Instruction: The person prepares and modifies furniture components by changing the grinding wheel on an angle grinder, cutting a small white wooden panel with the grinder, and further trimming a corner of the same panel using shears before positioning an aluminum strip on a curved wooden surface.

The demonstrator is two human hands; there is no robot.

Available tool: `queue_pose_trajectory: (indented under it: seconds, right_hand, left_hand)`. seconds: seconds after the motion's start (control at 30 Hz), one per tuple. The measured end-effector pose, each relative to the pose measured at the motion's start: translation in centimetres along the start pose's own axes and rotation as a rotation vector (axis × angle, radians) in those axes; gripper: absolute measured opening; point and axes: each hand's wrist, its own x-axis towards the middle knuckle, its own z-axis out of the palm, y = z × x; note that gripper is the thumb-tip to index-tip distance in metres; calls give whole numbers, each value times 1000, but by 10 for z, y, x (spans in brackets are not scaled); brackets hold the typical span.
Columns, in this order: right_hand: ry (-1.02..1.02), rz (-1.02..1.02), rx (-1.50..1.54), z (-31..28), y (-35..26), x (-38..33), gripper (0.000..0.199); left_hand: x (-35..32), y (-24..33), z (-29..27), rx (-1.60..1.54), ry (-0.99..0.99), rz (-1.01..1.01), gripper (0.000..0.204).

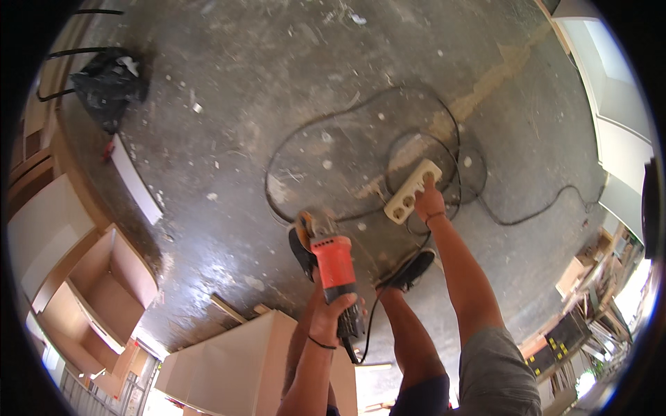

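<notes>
My left hand (333, 315) is wrapped round the rear body of a red and black angle grinder (333, 260). The grinder's disc and guard end points away from me, near my left shoe (300, 248). My right hand (430, 202) is at the right side of a cream-coloured power strip (409, 197), its fingers closed against the far end. Two round sockets show at the strip's near end. What lies under my fingertips is hidden. A black cord (370, 322) hangs from the grinder's rear and runs up toward the strip.
A long black cable (291, 135) loops over the grey concrete floor (229, 62) and runs off right. My right shoe (411, 270) stands near the strip. Wooden cabinets (114, 291) line the left; a pale cabinet (222, 360) stands near. A black plastic bag (107, 87) lies far left, wood scraps (583, 270) right.
</notes>
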Motion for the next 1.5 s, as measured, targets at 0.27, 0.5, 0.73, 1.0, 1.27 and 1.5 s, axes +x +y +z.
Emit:
queue_pose_trajectory:
  seconds: [0.27,0.5,0.73,1.0,1.27,1.5]
  right_hand:
    - [-15,-180,-505,7,-2,8,71]
    - [-154,56,-143,-31,-35,-96,73]
    - [-299,-1746,189,-57,-15,-288,29]
    - [-932,21,1295,-218,-129,-512,47]
    - [-669,-347,1327,-310,-313,-606,50]
    - [-767,-575,1063,-295,-431,-600,50]
  left_hand:
    - [-1,2,7,50,-93,63,37]
    - [-79,-37,-21,145,-64,281,39]
    - [-217,-75,-7,477,-95,718,48]
    - [-341,-108,15,992,-66,797,71]
    - [-491,-3,4,959,275,871,80]
    - [-529,41,-49,820,359,1059,96]
